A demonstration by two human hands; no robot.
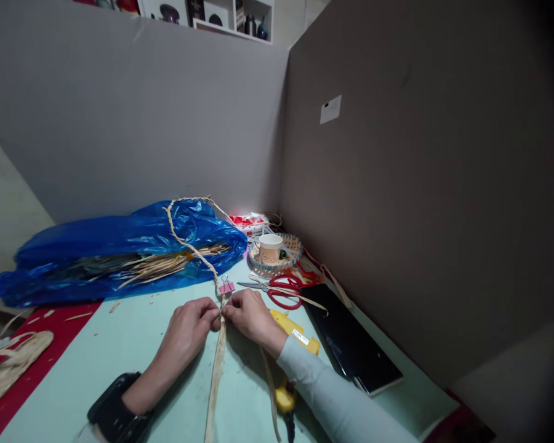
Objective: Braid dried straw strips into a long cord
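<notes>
- Fingertips nearly meeting, the bare left hand [191, 326] and right hand [249, 315] pinch a straw-coloured, twisted plant-fibre cord [207, 263] at the near middle of the pale green worktop [133, 323].
- The opposed grip appears meant to keep the strands taut and control the twist.
- A pink metal binder clip [227, 288] sits at the cord just beyond the fingers, probably to stop it loosening.
- Past the clip, the knobbly cord loops far left over a glossy, crumpled blue plastic bag [96, 237]; a flat, papery strand [216, 375] runs near.
- Dry, stiff fibres [159, 266] lie along the bag's opening, seemingly for easy reach.
- Right of the clip rest red-handled metal scissors [266, 287]; a yellow plastic tool [311, 344] lies partly hidden by the right forearm.
- Far right, a patterned paper cup [270, 251] stands in a round woven basket [297, 247].
</notes>
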